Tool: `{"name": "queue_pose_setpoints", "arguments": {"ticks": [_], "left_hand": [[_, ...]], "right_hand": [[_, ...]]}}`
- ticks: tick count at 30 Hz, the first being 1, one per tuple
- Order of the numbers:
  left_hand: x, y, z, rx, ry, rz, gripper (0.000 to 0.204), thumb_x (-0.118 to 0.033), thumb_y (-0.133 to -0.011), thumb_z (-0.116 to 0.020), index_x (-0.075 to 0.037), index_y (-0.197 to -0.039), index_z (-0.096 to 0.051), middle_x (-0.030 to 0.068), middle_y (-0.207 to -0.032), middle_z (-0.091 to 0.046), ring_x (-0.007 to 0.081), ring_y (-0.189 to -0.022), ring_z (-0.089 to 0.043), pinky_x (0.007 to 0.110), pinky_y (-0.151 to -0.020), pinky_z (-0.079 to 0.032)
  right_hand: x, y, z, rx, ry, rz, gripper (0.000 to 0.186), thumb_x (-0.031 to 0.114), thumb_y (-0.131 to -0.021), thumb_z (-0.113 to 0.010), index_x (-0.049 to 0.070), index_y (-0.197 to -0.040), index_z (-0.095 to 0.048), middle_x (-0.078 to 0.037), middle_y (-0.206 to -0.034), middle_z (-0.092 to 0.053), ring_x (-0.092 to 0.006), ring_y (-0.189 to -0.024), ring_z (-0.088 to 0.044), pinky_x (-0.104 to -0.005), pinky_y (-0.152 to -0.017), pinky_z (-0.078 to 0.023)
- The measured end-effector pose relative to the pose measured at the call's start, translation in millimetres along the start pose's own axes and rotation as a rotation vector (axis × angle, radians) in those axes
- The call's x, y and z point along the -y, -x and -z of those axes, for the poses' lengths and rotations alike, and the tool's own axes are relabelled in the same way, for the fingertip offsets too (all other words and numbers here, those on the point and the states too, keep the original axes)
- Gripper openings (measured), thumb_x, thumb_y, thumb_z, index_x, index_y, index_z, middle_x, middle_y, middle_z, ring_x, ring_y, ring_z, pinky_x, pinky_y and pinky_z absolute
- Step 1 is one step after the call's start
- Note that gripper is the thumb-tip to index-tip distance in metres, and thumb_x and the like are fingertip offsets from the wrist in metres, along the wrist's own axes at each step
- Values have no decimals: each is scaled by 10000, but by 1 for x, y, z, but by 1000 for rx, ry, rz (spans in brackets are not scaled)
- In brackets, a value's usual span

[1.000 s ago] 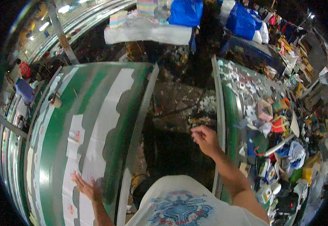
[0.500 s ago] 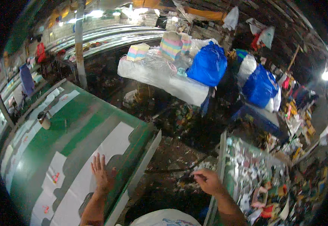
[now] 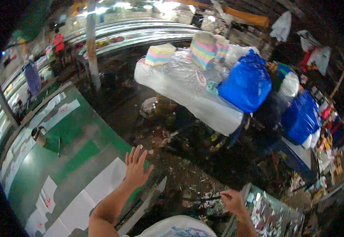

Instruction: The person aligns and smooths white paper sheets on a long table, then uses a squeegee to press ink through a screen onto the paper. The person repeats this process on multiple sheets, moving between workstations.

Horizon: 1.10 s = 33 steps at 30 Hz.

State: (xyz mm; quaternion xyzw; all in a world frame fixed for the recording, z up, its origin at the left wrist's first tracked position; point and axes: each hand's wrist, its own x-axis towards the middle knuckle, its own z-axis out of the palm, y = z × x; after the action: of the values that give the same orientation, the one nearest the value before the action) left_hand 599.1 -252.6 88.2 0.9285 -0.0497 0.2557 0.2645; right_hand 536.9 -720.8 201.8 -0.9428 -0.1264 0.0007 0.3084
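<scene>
My left hand (image 3: 136, 166) is open with fingers spread, over the far right part of a green table (image 3: 81, 146), just beyond a row of white sheets with cut-out edges (image 3: 73, 209). A narrower white strip with small red prints (image 3: 45, 201) lies left of that row. A cylindrical container (image 3: 38, 136) and a thin stick (image 3: 59, 146) rest farther back. My right hand (image 3: 230, 199) has curled fingers above the gap beside a second, littered table (image 3: 272, 217); whether anything is in it I cannot make out.
Ahead stands a white-covered table (image 3: 187, 102) with striped pastel stacks (image 3: 201, 49) and a blue bag (image 3: 245, 83). Another blue bag (image 3: 300, 116) sits right. A post (image 3: 91, 47) and a person in red (image 3: 58, 41) are behind left. Scraps litter the dark floor (image 3: 168, 138).
The view has tilted up and turned, bringing more of the room in. My left hand has moved forward along the table toward its far right part. My right hand stays curled.
</scene>
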Motion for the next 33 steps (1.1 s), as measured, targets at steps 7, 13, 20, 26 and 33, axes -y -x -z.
{"name": "queue_pose_setpoints", "arguments": {"ticks": [7,13,20,26,33], "left_hand": [[66,-103,-93,165,-249,363,662,-480,-1020,-684,-74,-1533,-583,218,-1718,-345,459,-1606,-261,606,-1323,-173],[76,-111,-96,167,-366,502,647,-512,-1008,-666,-63,-1472,-641,237,-1616,-501,438,-1566,-361,598,-1319,-212],[81,-120,-106,214,-348,575,611,-514,-964,-729,-85,-1397,-700,203,-1576,-554,412,-1538,-416,585,-1302,-262],[86,-127,-106,249,-369,577,597,-555,-938,-745,-92,-1315,-756,182,-1516,-615,396,-1488,-474,570,-1265,-317],[91,-139,-103,339,-333,610,437,-397,-942,-766,-100,-1262,-763,167,-1421,-671,376,-1359,-585,574,-1191,-391]], "right_hand": [[-112,-182,66,-61,-32,6,170,57,-927,-760,25,-1091,-791,-160,-955,-794,-266,-811,-786,-377,-717,-611],[-153,-336,105,-44,-134,6,166,24,-937,-727,13,-1093,-783,-143,-916,-796,-247,-768,-765,-390,-724,-617],[-114,-499,44,171,41,487,185,91,-970,-743,71,-1147,-790,-125,-975,-788,-231,-816,-763,-362,-759,-598],[-24,-595,-40,461,21,766,168,142,-961,-749,109,-1124,-763,-140,-1035,-780,-350,-910,-762,-457,-789,-625],[73,-743,-161,646,-151,1064,174,162,-990,-721,88,-1144,-758,-140,-1107,-774,-359,-987,-763,-463,-834,-631]]}}
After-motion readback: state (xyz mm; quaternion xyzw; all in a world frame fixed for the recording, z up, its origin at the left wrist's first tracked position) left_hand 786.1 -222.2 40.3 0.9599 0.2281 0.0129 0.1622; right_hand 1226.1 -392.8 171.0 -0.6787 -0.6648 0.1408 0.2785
